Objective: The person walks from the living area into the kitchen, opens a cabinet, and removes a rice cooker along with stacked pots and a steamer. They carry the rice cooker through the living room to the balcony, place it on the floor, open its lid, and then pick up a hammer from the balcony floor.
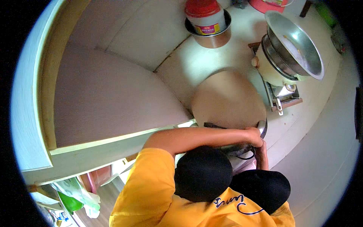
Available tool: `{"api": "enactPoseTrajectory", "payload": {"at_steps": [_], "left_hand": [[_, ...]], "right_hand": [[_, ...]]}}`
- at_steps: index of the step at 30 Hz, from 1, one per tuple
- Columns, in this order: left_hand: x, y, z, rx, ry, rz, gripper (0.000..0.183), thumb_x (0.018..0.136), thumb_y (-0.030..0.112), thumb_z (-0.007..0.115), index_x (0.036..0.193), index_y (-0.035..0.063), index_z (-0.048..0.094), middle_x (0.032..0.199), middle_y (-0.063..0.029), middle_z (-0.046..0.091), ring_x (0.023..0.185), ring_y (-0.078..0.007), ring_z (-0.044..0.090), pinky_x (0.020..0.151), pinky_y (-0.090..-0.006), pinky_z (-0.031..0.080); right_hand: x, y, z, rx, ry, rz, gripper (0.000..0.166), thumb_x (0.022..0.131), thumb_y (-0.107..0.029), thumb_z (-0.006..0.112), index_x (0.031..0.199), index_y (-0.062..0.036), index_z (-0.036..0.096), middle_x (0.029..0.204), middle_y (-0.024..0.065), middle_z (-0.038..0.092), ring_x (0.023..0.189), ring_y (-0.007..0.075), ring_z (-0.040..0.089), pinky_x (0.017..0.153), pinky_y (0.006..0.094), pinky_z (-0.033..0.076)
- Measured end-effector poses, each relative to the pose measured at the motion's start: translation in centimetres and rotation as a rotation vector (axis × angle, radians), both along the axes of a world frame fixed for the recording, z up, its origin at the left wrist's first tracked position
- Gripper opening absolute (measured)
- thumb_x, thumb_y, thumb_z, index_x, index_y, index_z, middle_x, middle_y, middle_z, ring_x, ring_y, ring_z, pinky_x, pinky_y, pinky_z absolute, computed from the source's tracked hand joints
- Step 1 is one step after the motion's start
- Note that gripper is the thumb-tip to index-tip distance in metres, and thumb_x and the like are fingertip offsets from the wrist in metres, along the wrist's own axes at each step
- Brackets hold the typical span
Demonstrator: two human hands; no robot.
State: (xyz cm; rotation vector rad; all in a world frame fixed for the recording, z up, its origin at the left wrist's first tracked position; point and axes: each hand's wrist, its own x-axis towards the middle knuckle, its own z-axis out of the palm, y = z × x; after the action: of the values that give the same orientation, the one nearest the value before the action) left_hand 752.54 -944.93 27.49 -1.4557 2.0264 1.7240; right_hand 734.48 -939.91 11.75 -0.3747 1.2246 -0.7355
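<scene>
A large, rounded brown thing with a smooth top (229, 99) lies before me; its exact kind is unclear. My left arm reaches across its near side. My left hand (253, 136) is curled beside a rounded shiny metal part (262, 127) at its right edge; what the fingers hold is hidden. Just below, my right hand (261, 143) meets the left one, mostly hidden by it and by my right knee. A dark strip-like handle (214, 125) shows behind my left forearm. A thin black loop, perhaps a cord (249, 155), hangs beneath my hands.
Right of centre, a wide metal basin (300, 48) tilts on a cream pot (272, 68) over a portable stove (283, 98). At the back, a red-lidded bucket (204, 17) sits inside a metal pot (214, 39). A wooden-edged cabinet shelf (119, 99) spans the left.
</scene>
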Motion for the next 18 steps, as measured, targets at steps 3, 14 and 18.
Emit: {"api": "enactPoseTrajectory", "payload": {"at_steps": [3,14,18], "left_hand": [[-3.2,-0.1,-0.3,0.082,-0.016,0.078,0.045,0.060,0.029,0.056,0.085,-0.0074,0.060,0.087,-0.0244,0.059,0.083,-0.0307,0.059,0.074,-0.0350,0.046],[-16.3,-3.3,-3.4,0.461,0.092,-0.052,0.044,0.066,0.026,0.054,0.095,-0.0066,0.056,0.093,-0.0188,0.057,0.085,-0.0270,0.055,0.073,-0.0340,0.042],[-17.4,-4.4,-2.6,0.641,0.275,-0.123,0.040,0.067,0.023,0.052,0.094,-0.0054,0.056,0.089,-0.0173,0.058,0.083,-0.0272,0.055,0.073,-0.0339,0.042]], "right_hand": [[-1.3,0.7,0.9,0.119,-0.011,-0.118,0.031,0.077,-0.030,0.043,0.087,-0.0026,0.053,0.078,0.0084,0.055,0.071,0.0175,0.053,0.060,0.0308,0.044],[-13.7,-1.8,0.5,0.017,0.633,0.047,0.032,0.070,-0.026,0.052,0.081,0.0036,0.056,0.067,0.0098,0.056,0.056,0.0188,0.053,0.051,0.0331,0.044],[-17.1,-3.4,1.9,0.020,1.085,0.475,0.035,0.068,-0.030,0.053,0.072,0.0050,0.059,0.064,0.0173,0.058,0.060,0.0240,0.058,0.054,0.0340,0.046]]}}
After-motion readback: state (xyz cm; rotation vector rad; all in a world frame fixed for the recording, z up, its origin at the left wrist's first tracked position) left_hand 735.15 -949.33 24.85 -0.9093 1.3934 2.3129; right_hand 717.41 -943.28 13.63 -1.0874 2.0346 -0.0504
